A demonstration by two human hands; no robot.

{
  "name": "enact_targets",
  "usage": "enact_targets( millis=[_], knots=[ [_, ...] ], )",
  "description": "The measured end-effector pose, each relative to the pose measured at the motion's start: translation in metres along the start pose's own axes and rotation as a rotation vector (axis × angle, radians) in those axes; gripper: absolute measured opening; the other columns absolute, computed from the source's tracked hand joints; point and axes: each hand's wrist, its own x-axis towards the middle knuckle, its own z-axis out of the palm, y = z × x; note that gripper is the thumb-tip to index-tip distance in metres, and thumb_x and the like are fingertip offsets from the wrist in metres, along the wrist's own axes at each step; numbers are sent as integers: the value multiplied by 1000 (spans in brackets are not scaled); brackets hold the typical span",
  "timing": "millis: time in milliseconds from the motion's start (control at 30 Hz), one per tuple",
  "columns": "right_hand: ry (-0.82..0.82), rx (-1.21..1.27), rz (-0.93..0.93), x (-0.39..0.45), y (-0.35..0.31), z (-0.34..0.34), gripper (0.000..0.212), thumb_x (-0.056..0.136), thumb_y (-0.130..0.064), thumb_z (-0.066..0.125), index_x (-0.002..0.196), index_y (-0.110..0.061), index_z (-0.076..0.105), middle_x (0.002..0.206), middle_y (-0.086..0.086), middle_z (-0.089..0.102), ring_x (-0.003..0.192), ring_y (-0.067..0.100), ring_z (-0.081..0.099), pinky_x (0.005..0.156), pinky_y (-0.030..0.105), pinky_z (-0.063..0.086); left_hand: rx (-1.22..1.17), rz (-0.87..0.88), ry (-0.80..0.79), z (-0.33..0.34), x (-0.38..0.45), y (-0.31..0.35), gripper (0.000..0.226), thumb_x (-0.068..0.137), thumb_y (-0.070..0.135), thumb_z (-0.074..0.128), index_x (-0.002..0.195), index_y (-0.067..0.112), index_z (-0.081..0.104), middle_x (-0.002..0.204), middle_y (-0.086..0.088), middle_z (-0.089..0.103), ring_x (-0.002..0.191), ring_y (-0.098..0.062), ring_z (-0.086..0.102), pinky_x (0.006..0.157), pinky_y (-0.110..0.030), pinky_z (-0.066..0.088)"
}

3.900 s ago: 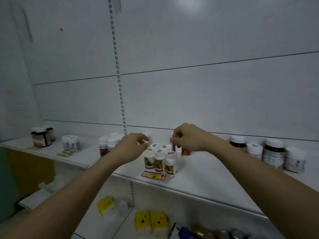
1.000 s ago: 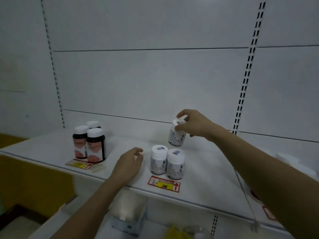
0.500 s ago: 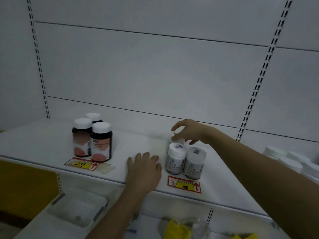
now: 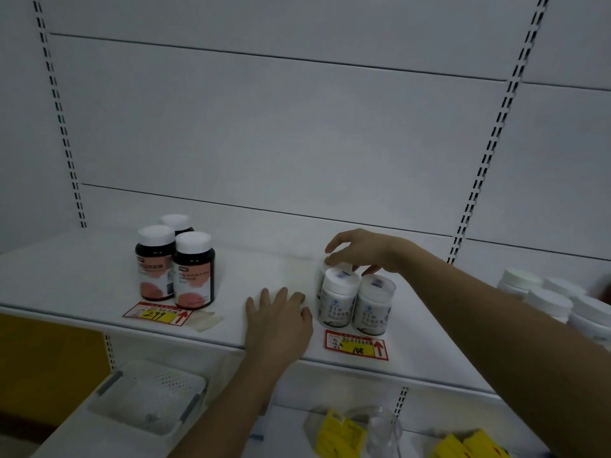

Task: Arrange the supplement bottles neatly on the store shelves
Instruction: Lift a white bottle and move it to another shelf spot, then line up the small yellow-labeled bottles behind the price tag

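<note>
My left hand [image 4: 281, 320] lies flat on the shelf [image 4: 99, 269], fingers straight, just beside two white bottles [image 4: 353, 304] that stand touching each other behind a red and yellow price tag [image 4: 355, 345]. My right hand [image 4: 363, 251] reaches over their caps with fingers loosely spread around a third bottle behind them; I cannot tell whether it grips. Three dark bottles [image 4: 177, 262] stand well to the left.

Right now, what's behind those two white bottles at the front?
Behind the two white bottles a third bottle shows only as a sliver at their left; the right hand reaches over it. Most of it is covered.
</note>
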Motion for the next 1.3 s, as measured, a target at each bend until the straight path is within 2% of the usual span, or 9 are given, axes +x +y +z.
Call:
enact_targets(
  millis=[167,300,467,600,833,1033,1133,1200,1300],
  knots=[
    [153,27,-21,-14,1,0,38,95,-39,55,127,-20,57,124,3,53,113,27,55,88,40,50,-1,1,-39,-6,-1,1,45,102,40,26,144,33,39,154,5,34,146,-28,20,118,-50,10],
    [323,-83,-110,-43,14,-21,34,96,-39,53,118,-14,61,127,9,59,111,26,57,90,36,46,-120,-46,-151,-36,9,-2,44,100,39,34,141,26,46,147,-1,47,132,-25,44,110,-39,33],
    [450,-91,-129,-87,37,-67,35,98,-39,49,106,-10,66,106,10,69,94,25,62,79,32,47,-187,-4,88,-112,18,42,35,97,39,42,126,26,58,132,-3,60,118,-26,55,98,-37,46],
    [494,-64,-128,-130,69,-88,33,97,-35,50,88,-11,69,83,4,71,73,19,63,70,32,50,-282,141,64,-140,-2,117,30,96,38,46,120,27,61,123,3,63,107,-21,60,92,-35,49],
    [502,-82,-85,-230,173,-116,31,95,-37,52,73,-21,66,72,-4,69,70,13,63,73,33,54,-340,286,-29,-102,-67,267,30,94,39,51,119,27,62,116,3,65,103,-18,60,93,-34,48],
    [549,0,4,-319,285,-148,30,98,-32,51,76,-17,65,70,-1,66,61,12,58,60,25,49,-364,384,-93,-52,-125,388,28,94,37,49,119,29,60,105,8,65,94,-14,60,85,-32,50],
    [555,-15,42,-350,336,-155,30,97,-30,53,70,-20,61,63,-4,60,58,11,55,57,22,43,-376,423,-132,-28,-145,431,29,94,34,49,120,26,62,114,4,65,96,-16,60,83,-31,51],
    [552,-17,62,-364,363,-164,27,96,-32,53,75,-19,64,66,-4,61,60,13,57,59,26,46,-387,427,-127,-18,-148,452,28,95,30,49,119,26,63,116,2,64,94,-17,60,80,-29,50],
    [573,6,68,-374,393,-180,20,98,-30,52,89,-17,64,74,-3,63,61,9,58,54,20,42,-402,425,-84,-10,-140,476,24,95,24,50,114,27,65,115,1,65,91,-14,58,79,-28,50]
  ],
)
